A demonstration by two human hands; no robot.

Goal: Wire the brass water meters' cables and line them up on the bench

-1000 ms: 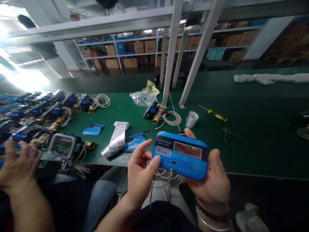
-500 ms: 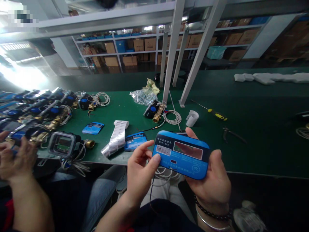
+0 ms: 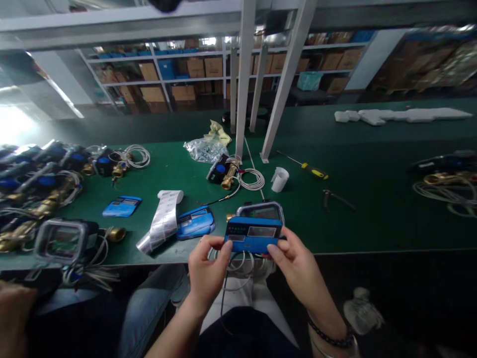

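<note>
At the far left edge a co-worker's hand shows, blurred, below a row of brass-bodied meters with blue and black tops, too crowded to count. In front of them lies a clear-framed housing with rounded corners, a brass fitting and grey wires beside it. On the green felt-like tabletop a flat blue cover lies alone, then a curled strip of white labels, its print too small to read, just beside a second blue cover. The left hand pinches the left end of a third blue cover, thumb and fingers narrow on its edge; the right hand grips the right end the same way, a dark bead bracelet on its wrist. This cover is a rounded plastic rectangle with a dark band, a small white label and a window; its writing is unreadable. It sits at the near tabletop edge, right against a clear housing behind it, white cable hanging below. Farther back are a crinkled plastic bag, a yellow cloth, one meter with coiled white cable, a white paper cup on its side, a yellow-handled screwdriver, dark pliers, and at far right another brass meter with cable.
</note>
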